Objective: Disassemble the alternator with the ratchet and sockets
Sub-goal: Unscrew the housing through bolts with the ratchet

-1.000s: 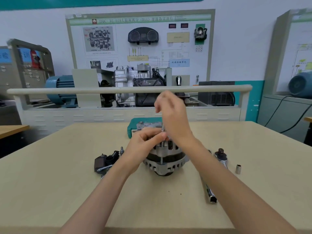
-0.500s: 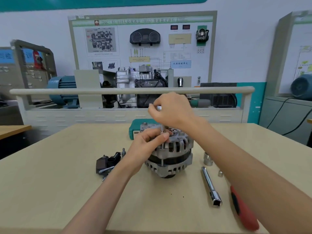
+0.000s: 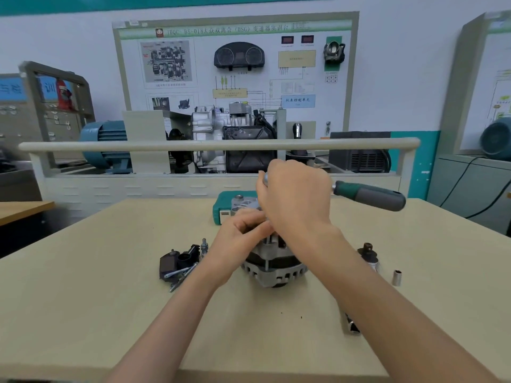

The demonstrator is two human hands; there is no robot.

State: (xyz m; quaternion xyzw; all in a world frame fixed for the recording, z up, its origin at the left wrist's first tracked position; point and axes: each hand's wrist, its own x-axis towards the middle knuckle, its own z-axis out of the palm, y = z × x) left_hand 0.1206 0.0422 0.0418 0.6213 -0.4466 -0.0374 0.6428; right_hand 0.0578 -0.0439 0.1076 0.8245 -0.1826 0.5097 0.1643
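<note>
Wood table [image 3: 110, 313]: big and pale tan. Everything sits on it.
Alternator [image 3: 272, 268]: round, grey metal with slots. It stands in the middle of the table, under both hands. It looks mostly in one piece, so I think a lot of the job is left.
Ratchet [image 3: 369, 195]: it has a green and grey handle that sticks out to the right, up above the alternator. A thin metal bar goes down from it to the top of the alternator. I cannot see the socket at the end.
Right hand [image 3: 297, 197]: its fingers curl over the head of the ratchet and hold it.
Left hand [image 3: 243, 239]: its fingers pinch the thin bar low down, right at the top of the alternator, to keep it steady.
Green case [image 3: 221, 208]: it lies just behind the alternator.
Taken-off parts [image 3: 179, 264]: black pieces and some bolts lie to the left of the alternator. So some of the job looks done.
Loose socket [image 3: 396, 277]: small and shiny. It stands alone on the right, well apart from the alternator.
Step now: I think a top bolt is being undone.
</note>
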